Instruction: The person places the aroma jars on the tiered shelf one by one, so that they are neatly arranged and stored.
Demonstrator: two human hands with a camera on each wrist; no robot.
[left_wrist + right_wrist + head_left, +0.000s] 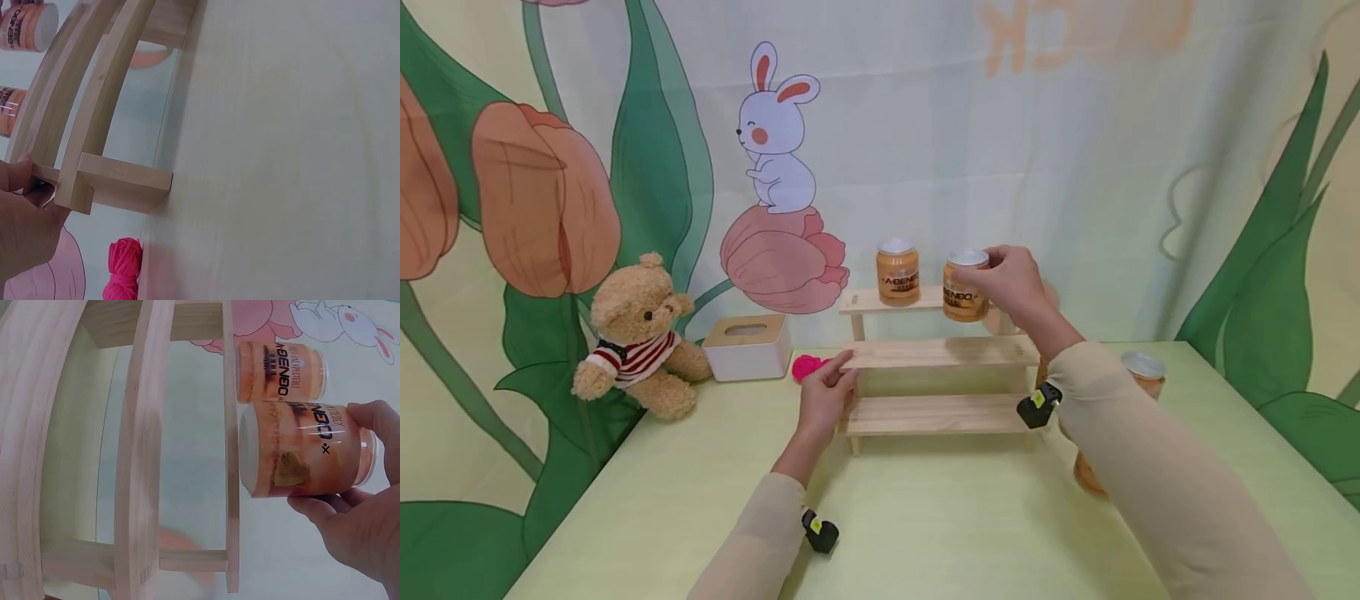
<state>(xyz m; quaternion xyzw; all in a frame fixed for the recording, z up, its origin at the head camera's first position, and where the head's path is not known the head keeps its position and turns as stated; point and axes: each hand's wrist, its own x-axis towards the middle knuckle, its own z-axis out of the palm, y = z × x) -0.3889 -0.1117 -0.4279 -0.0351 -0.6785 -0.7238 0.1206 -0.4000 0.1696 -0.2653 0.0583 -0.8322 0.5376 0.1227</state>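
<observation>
A three-tier wooden display rack point(938, 354) stands near the back curtain. My left hand point(823, 402) grips the left end of its middle shelf, thumb on top, as the left wrist view also shows of the hand point(28, 219). At the top shelf, my right hand point(1018, 287) holds an orange-labelled jar point(964, 296) with a silver lid between thumb and fingers. In the right wrist view the held jar's point(300, 450) base is close to the top shelf; whether they touch I cannot tell. A matching jar point(898, 275) stands upright on that shelf's left part.
More orange jars point(1142, 371) stand to the right of the rack, partly hidden by my right arm. Left of the rack are pink yarn point(807, 368), a white tissue box point(747, 350) with a wooden lid, and a seated teddy bear point(640, 337).
</observation>
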